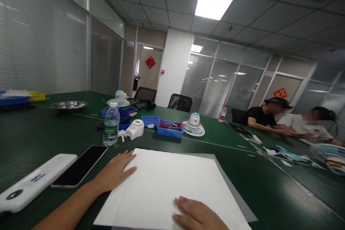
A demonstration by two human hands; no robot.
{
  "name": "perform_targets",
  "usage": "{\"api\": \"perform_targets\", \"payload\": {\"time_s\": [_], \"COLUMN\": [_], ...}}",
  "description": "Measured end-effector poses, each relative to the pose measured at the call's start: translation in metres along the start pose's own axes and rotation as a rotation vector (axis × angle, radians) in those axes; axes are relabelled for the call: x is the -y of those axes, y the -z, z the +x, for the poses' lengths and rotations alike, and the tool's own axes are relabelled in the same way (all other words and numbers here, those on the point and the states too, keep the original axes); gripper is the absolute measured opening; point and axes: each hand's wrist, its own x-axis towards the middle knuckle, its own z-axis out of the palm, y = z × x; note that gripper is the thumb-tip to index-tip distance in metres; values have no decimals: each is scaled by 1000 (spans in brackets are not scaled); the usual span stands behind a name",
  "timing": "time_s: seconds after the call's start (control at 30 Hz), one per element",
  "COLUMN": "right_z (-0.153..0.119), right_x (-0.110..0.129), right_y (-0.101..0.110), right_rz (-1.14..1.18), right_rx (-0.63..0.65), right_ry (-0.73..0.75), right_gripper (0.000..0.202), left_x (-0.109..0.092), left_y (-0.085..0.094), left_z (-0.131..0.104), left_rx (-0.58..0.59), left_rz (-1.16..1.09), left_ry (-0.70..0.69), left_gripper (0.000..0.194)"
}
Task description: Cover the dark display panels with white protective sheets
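Note:
A large white sheet of paper (167,179) lies flat on the green table in front of me, with another sheet's greyer edge (231,187) showing beneath it on the right. My left hand (117,170) rests on the paper's upper left edge, fingers stretched out and thumb apart. Lower down, toward the near side, my right hand (198,214) lies over the sheet with its fingers extended; its wrist is cut off by the frame. Neither hand grasps anything. A black-screened phone (81,167) is left of my left forearm, and a white device marked 18 (35,179) is beside it.
Beyond the paper stand a water bottle (111,125), a white plastic housing (134,129), a blue tray of colourful wires (169,129) and a white fan (194,125). A metal dish (69,106) is at left. Two people sit at far right near scraps and a clear bowl (330,156).

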Motion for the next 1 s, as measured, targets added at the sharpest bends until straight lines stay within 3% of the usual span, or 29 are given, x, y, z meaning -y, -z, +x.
{"api": "perform_targets", "payload": {"time_s": [0.23, 0.5, 0.77, 0.87, 1.0], "right_z": [-17, -5, -12, -8, 4], "right_x": [-11, 1, -6, -5, 4], "right_y": [-23, -6, -8, -6, 4], "right_rz": [-132, -25, 25, -71, -204], "right_rx": [-16, 90, 9, -89, -208], "right_ry": [-152, -39, -191, -170, -11], "right_gripper": [65, 57, 77, 68, 38], "left_x": [-8, -9, -7, -11, -14], "left_y": [2, 1, 2, 5, 7], "left_z": [0, 1, 0, -2, -4], "left_rx": [7, 23, 16, 30, 46], "left_rz": [26, 41, 22, 38, 31], "left_ry": [16, 10, 7, 9, 18], "left_gripper": [72, 76, 71, 70, 70]}}
